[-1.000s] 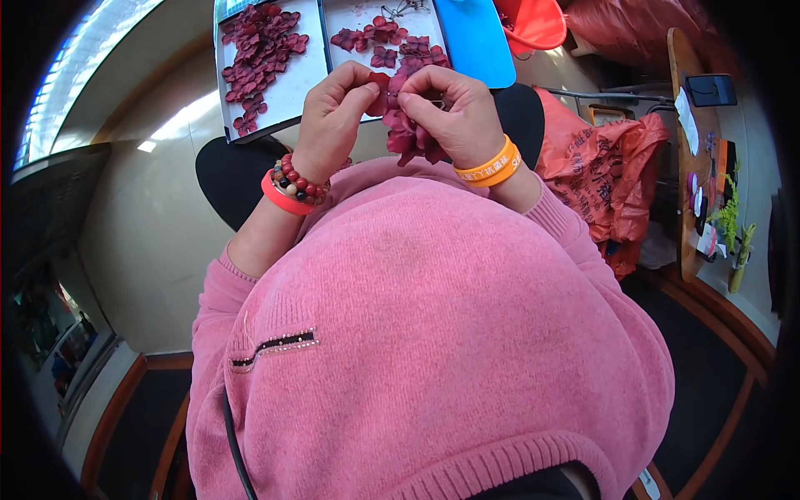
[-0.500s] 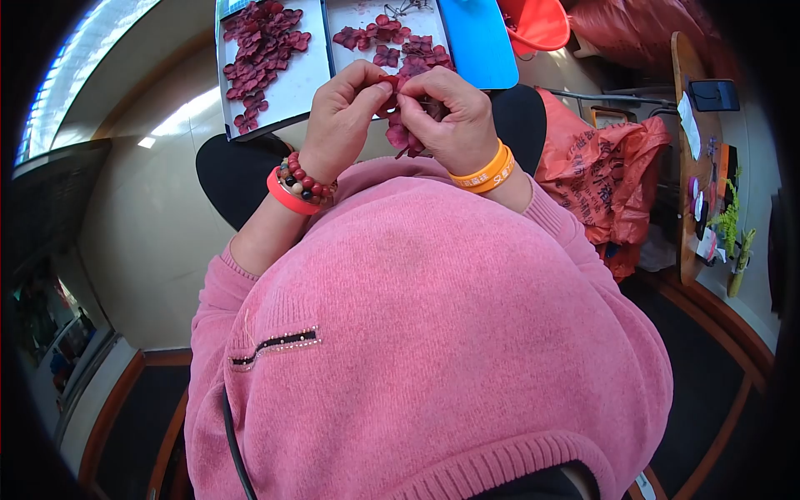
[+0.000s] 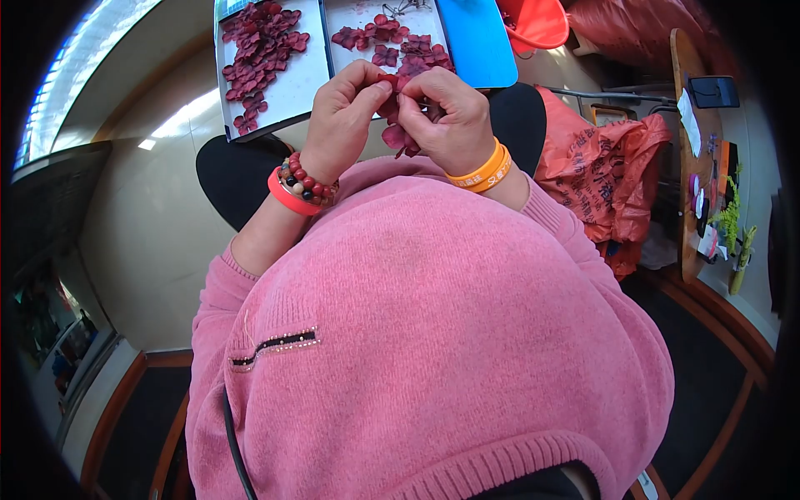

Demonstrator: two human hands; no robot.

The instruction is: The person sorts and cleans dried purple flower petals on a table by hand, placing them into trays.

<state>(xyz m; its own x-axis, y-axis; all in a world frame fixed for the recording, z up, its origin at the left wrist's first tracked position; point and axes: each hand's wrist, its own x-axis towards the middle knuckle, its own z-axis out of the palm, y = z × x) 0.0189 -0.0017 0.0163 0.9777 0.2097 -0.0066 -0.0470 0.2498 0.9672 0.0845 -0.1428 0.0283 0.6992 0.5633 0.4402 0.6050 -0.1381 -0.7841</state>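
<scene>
Dark red artificial flower petals (image 3: pixel 397 138) hang between my two hands, in front of the tray's near edge. My left hand (image 3: pixel 350 108) pinches a red petal at the top of this bunch. Close beside it, my right hand (image 3: pixel 448 112) is closed on the same bunch, with thumb and forefinger together. The fingers partly hide where the pieces join. Beyond my hands, more dark red petals (image 3: pixel 425 58) lie in the right part of a white tray (image 3: pixel 292 96). A larger heap of petals (image 3: pixel 258 54) fills the left part.
A blue board (image 3: pixel 477 42) adjoins the tray's right side. Further right are a red bucket (image 3: pixel 533 23) and a red plastic bag (image 3: pixel 612 183). A wooden table (image 3: pixel 690 225) at the right edge carries a phone (image 3: pixel 713 92) and small items.
Both hands stay almost in place, still gripping the petals. The right hand's fingers and the petals beneath have shifted very slightly.
</scene>
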